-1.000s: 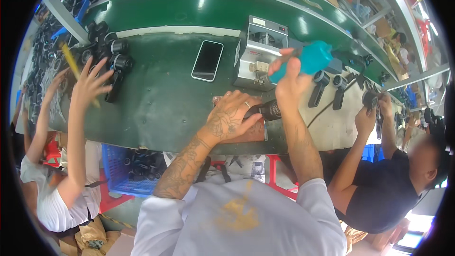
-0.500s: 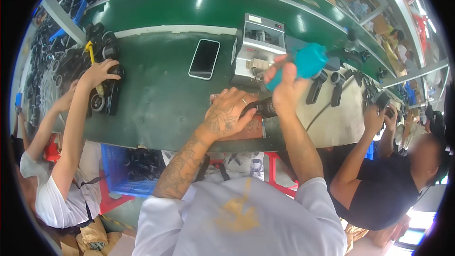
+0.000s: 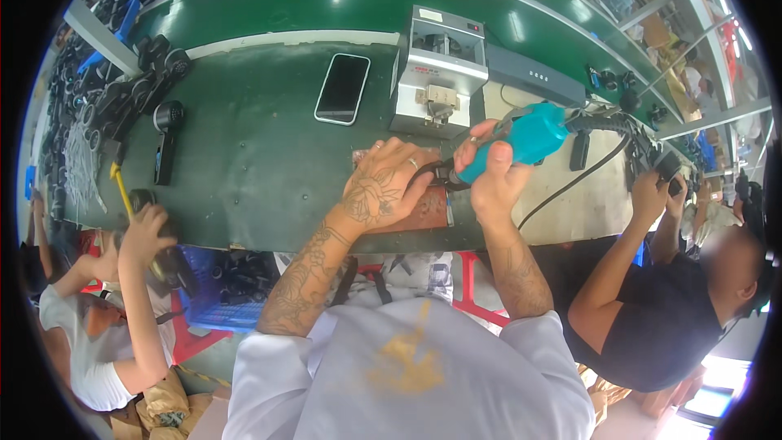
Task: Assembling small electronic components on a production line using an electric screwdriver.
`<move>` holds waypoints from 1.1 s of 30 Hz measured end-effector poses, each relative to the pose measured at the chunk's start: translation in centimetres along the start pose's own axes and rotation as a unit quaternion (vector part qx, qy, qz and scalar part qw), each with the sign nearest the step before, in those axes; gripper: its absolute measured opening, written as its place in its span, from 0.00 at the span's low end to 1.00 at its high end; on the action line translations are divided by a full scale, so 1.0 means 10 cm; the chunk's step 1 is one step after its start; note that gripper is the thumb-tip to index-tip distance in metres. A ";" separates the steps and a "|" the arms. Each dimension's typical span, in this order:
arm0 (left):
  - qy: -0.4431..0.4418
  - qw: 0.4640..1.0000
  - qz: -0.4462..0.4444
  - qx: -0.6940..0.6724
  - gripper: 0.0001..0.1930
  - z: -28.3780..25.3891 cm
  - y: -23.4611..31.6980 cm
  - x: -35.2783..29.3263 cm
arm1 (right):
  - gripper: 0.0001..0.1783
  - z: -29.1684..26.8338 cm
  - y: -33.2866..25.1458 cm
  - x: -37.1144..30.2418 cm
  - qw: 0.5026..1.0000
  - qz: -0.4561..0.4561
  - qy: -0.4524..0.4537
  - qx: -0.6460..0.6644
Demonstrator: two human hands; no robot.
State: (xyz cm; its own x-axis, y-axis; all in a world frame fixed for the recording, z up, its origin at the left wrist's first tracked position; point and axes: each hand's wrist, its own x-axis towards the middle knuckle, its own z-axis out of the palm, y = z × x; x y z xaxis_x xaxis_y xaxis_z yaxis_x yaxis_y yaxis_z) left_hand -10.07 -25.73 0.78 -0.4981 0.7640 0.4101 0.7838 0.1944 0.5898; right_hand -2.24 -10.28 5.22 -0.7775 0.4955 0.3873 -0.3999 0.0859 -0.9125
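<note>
My left hand (image 3: 381,183) is closed around a black plastic part (image 3: 425,173) and presses it down over a reddish-brown pad (image 3: 425,216) near the table's front edge. Fingers and palm cover much of that part. In my right hand (image 3: 498,187) is a teal electric screwdriver (image 3: 533,137), tilted, with a black cord running from its back end. Its front end points left and down at the black part; the tip itself cannot be made out clearly.
Behind my hands stands a silver screw-feeder machine (image 3: 440,81), with a grey box (image 3: 533,77) to its right. A phone (image 3: 342,90) lies on the green mat. Black handheld devices (image 3: 165,138) sit at left. Co-workers' hands (image 3: 147,232) work on both sides; a blue crate (image 3: 220,289) is below.
The screwdriver has come down from a blurred, raised position to the black part. At left, the co-worker's hands have drawn back toward the table edge with a black device and yellow tool.
</note>
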 end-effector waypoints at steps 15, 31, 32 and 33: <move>-0.053 0.998 -0.008 0.018 0.24 -0.06 0.05 0.04 | 0.39 -0.04 -0.01 0.02 1.000 0.004 0.013 0.004; -0.057 0.998 0.005 0.029 0.25 -0.06 0.05 0.04 | 0.38 -0.05 0.13 -0.11 1.000 0.018 0.006 0.009; -0.057 0.998 0.010 0.027 0.25 -0.07 0.05 0.04 | 0.37 -0.04 0.14 -0.11 1.000 0.011 0.006 0.016; -0.058 0.998 0.010 0.026 0.25 -0.07 0.05 0.05 | 0.36 -0.04 0.15 -0.11 1.000 0.003 0.005 0.022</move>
State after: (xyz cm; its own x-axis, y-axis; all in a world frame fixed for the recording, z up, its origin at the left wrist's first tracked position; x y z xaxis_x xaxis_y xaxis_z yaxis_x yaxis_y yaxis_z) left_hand -10.19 -25.70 1.70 -0.4384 0.8337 0.3357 0.8126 0.2082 0.5443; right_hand -1.84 -10.35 3.37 -0.7753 0.5043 0.3803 -0.4163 0.0449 -0.9081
